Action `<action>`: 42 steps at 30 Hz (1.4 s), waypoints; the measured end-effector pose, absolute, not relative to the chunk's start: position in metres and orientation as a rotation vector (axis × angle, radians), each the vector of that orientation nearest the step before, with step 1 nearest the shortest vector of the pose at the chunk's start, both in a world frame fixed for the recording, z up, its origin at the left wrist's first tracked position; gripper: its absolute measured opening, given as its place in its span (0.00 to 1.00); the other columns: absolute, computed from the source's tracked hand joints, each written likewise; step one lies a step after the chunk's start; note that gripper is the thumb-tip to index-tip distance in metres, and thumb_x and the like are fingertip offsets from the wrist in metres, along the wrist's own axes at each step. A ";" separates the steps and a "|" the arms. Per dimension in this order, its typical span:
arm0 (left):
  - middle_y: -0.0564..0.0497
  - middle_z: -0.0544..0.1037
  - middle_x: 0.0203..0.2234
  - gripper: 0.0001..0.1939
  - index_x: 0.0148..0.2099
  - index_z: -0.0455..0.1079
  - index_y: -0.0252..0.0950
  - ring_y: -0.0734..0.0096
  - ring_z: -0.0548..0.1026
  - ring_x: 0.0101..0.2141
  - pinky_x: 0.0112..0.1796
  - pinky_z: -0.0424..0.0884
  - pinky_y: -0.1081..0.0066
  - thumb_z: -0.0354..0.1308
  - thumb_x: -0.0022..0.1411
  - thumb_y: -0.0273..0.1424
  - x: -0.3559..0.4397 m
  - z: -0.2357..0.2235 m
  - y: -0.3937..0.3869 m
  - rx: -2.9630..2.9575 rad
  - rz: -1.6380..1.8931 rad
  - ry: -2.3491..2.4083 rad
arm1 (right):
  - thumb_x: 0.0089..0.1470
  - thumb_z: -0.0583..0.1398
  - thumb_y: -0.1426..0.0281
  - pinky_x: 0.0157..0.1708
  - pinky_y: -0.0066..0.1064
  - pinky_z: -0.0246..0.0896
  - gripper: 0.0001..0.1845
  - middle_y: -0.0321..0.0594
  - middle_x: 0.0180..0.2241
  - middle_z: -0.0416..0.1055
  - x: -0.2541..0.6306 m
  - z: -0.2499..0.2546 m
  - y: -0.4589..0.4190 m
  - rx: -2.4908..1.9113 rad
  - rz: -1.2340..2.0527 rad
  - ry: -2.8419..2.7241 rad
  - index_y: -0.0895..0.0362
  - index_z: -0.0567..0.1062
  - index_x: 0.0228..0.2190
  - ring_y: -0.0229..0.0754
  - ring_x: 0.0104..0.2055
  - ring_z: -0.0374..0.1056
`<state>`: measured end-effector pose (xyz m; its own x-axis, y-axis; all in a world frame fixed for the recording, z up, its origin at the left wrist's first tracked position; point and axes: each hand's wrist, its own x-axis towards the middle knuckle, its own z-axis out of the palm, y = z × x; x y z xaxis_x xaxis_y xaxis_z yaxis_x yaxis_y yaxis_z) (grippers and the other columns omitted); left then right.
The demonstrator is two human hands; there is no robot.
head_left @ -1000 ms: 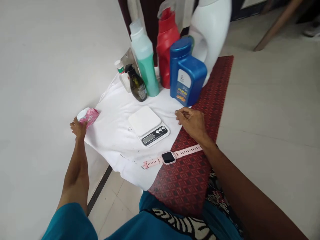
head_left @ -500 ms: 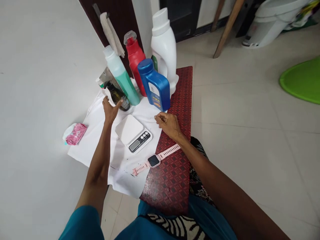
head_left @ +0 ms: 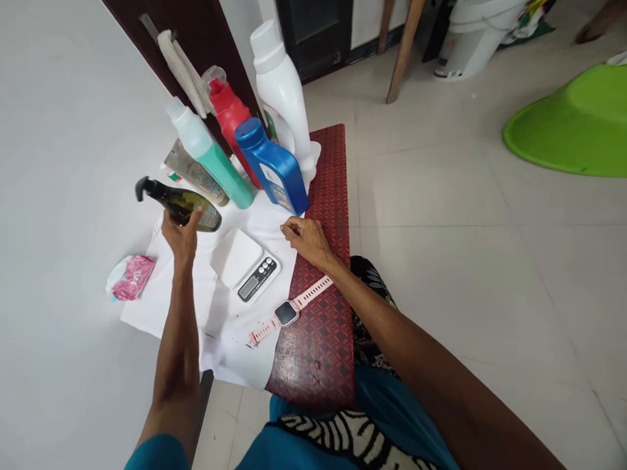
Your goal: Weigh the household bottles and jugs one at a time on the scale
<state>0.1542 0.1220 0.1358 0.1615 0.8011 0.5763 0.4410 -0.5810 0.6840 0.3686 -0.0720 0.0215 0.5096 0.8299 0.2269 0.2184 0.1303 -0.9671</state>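
My left hand (head_left: pixel 181 235) is closed around a dark pump bottle (head_left: pixel 189 207), which tilts with its black pump head toward the wall. Just right of and below that bottle lies a white kitchen scale (head_left: pixel 240 254) with a small display and buttons. My right hand (head_left: pixel 306 240) rests at the border of the white cloth (head_left: pixel 189 307) and the red patterned tabletop (head_left: pixel 318 346), its fingers curled together; whether anything is between them I cannot make out. A pink-strapped watch (head_left: pixel 287 313) lies flat below it. By the wall sits a pink-and-white packet (head_left: pixel 132 277).
Behind the scale stand a blue bottle (head_left: pixel 274 170), a green bottle (head_left: pixel 220 163), a red bottle (head_left: pixel 228 108), a tall white jug (head_left: pixel 279 85) and a grey tube (head_left: pixel 196 173). A white bucket (head_left: pixel 470 42) and a green plastic object (head_left: pixel 568 130) are on the floor.
My left hand moved from the pink packet to the dark pump bottle, then gripped, lifted and tilted it leftward. The packet stays by the wall. My view swung right; my right hand keeps its pose.
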 end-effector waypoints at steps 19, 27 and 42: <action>0.44 0.84 0.44 0.32 0.50 0.76 0.36 0.56 0.82 0.42 0.44 0.80 0.59 0.78 0.49 0.49 0.125 0.125 0.022 2.066 1.060 1.106 | 0.61 0.59 0.61 0.27 0.30 0.59 0.14 0.36 0.22 0.71 0.366 0.020 -0.075 -1.446 0.585 -0.970 0.53 0.71 0.25 0.38 0.24 0.65; 0.39 0.77 0.60 0.39 0.64 0.68 0.42 0.51 0.79 0.57 0.56 0.77 0.51 0.73 0.57 0.52 0.105 0.130 0.007 2.033 1.186 1.086 | 0.60 0.58 0.61 0.27 0.31 0.58 0.14 0.36 0.23 0.71 0.365 0.022 -0.076 -1.448 0.612 -0.958 0.53 0.72 0.25 0.38 0.24 0.65; 0.46 0.82 0.42 0.29 0.51 0.71 0.41 0.58 0.80 0.41 0.41 0.77 0.60 0.77 0.53 0.45 0.119 0.104 0.007 2.032 1.163 1.241 | 0.56 0.61 0.53 0.28 0.33 0.63 0.18 0.39 0.23 0.76 0.363 0.021 -0.080 -1.531 0.584 -0.961 0.54 0.76 0.27 0.40 0.22 0.69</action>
